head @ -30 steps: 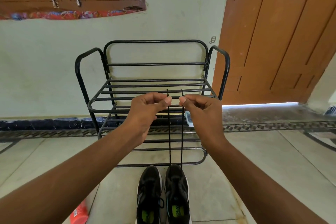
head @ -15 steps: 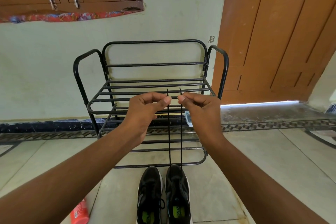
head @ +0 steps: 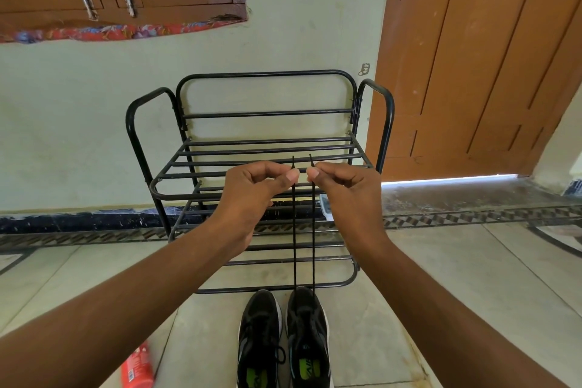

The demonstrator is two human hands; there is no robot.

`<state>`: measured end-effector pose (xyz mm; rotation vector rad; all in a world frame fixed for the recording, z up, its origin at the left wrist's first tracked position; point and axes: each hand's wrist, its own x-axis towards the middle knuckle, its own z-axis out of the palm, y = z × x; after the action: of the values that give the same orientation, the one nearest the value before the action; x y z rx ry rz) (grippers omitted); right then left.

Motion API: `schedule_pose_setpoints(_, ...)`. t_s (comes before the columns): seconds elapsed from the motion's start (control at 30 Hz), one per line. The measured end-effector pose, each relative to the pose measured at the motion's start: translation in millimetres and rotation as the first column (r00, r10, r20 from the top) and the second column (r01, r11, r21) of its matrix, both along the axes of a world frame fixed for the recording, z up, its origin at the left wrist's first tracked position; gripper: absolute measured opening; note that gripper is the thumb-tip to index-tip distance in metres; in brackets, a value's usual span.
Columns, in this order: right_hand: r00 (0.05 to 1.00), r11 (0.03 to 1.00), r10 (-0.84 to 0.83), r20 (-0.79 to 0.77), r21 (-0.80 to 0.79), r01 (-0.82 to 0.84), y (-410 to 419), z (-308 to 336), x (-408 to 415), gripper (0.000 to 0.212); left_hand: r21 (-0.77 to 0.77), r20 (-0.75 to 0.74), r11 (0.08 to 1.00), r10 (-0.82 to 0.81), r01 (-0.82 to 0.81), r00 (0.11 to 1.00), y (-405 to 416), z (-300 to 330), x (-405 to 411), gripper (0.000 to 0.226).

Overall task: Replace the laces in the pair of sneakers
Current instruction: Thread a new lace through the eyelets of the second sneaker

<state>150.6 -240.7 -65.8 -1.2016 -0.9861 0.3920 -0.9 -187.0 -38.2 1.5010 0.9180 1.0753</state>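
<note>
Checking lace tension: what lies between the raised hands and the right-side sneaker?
In the head view, only two taut black lace strands run from left hand and right hand to right-side sneaker.

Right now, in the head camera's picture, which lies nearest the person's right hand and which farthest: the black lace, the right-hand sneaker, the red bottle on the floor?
From the right hand:
1. Black lace: pinched in its fingertips, running down to the shoe.
2. Right-hand sneaker: on the floor below, beside its mate.
3. Red bottle: far lower left, past both sneakers.
</note>
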Motion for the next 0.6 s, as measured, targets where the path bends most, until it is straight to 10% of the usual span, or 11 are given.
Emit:
schedule_pose_setpoints(0.4,1.0,1.0,0.025,0.016,0.014,-0.026,2.8,-11.5,9.2,0.014,0.008,-0.005,0.996,-0.094,0.094,0.996,10.0,-8.9,-1.4,0.015)
schedule_pose_setpoints(0.6,0.994,0.991,0.103,0.032,-0.089,-0.1,4.8,-38.9,27.5,0.012,0.111,-0.325,0.985,-0.089,0.132,0.941,28.5,-42.7,-2.0,0.011)
